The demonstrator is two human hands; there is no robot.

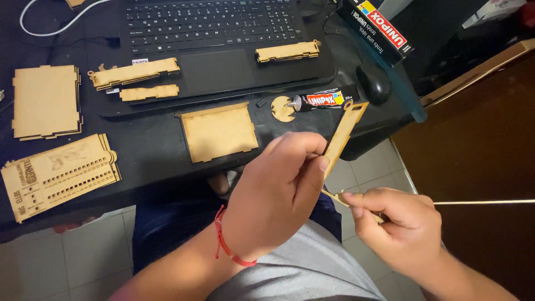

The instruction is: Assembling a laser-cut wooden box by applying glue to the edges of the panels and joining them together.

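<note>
Wooden laser-cut strip [343, 134] sits pinched between the left hand's [278, 192] thumb and fingers, below the desk's [150, 147] front edge. Right hand [393, 223] nips a smaller wooden piece [334, 196] against its lower end. Glue tube [322, 100] lies near the desk's right edge.

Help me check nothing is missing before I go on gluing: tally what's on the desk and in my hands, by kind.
Wooden cut-out pieces or stacks: 9, with the slotted strip in the left hand and a thin piece in the right hand
Glue tube: 1
Glue box: 1
Laptop: 1
Mouse: 1
Total: 13
</note>
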